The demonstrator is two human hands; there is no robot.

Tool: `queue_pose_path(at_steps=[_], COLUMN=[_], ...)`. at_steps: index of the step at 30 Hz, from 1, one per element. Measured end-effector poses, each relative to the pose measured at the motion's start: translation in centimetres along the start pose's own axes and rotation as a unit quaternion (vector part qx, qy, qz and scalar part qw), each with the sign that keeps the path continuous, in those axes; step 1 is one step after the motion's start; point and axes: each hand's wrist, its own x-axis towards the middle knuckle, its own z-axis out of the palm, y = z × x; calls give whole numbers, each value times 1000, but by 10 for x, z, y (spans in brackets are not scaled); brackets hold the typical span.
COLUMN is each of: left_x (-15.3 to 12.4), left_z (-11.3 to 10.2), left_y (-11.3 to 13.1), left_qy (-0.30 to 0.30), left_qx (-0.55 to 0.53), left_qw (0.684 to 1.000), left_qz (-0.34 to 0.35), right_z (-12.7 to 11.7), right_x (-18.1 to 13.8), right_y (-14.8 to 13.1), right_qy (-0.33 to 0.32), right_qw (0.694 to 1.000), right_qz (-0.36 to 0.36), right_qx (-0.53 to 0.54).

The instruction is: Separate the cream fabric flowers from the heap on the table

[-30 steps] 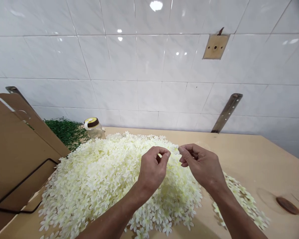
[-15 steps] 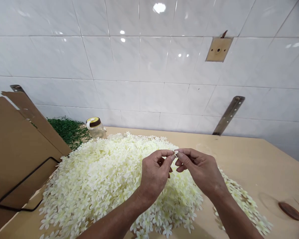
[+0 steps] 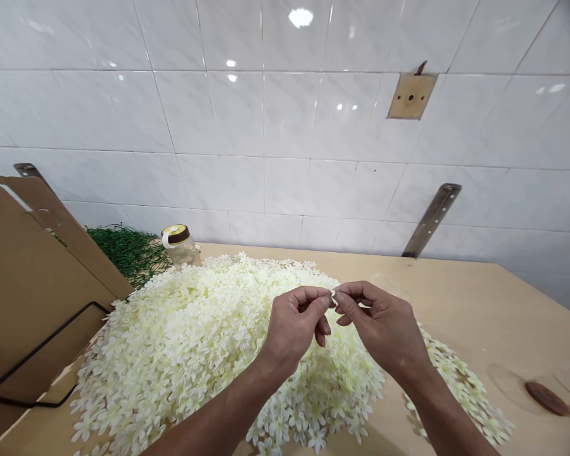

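My left hand (image 3: 292,332) and my right hand (image 3: 384,323) meet over the right side of a big heap of white artificial flowers (image 3: 204,316). Each is closed in a pinch, thumb against forefinger, and the fingertips nearly touch. Between them shows a tiny white piece (image 3: 333,294), apparently a white flower, mostly covered by the fingers. Beyond my right forearm lies a smaller, flatter spread of the same flowers (image 3: 465,386), partly hidden by that arm.
Cardboard (image 3: 38,266) stands at the left with a black wire frame (image 3: 42,345) against it. Behind the heap are green plastic foliage (image 3: 128,250) and a lidded bottle (image 3: 183,247). A brown oval object (image 3: 548,398) rests on the table (image 3: 470,297) at right. The tiled wall (image 3: 285,183) closes the back.
The view has shifted slightly. Both hands keep their pinch at nearly the same spot, with the fingers slightly adjusted around the small white piece.
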Motion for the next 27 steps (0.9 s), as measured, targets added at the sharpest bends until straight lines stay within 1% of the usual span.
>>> queue_pose_path(at_steps=[3,6,8,14,17,20,22,24,27], left_x=[2,3,3,-1,-4,-5,-5,-4,-5], left_z=[-1,-3,-4,-3,-1,1,2,3,2], left_y=[4,6,6,5,5,5,4,2,1], left_qy=[-24,-43,-51,-98,-109,-88,-67,-49,-19], left_qx=[-66,-128,-140,-113,-85,-38,-23,-8,37], left_qw=[996,985,982,987,990,995,997,999,999], left_qz=[-56,-104,-112,-61,-40,-20,-17,-14,12], right_z=[0,0,-1,-6,-11,-17,-19,-19,-18], right_x=[-1,0,2,6,9,12,14,15,15], right_y=[4,4,3,6,8,8,8,10,13], right_qy=[15,-3,-23,-44,-96,-170,-203,-212,-193], right_qw=[1000,1000,999,995,988,974,965,961,964], right_qz=[-19,6,26,61,77,86,92,98,111], right_qx=[-11,12,32,66,94,121,135,148,146])
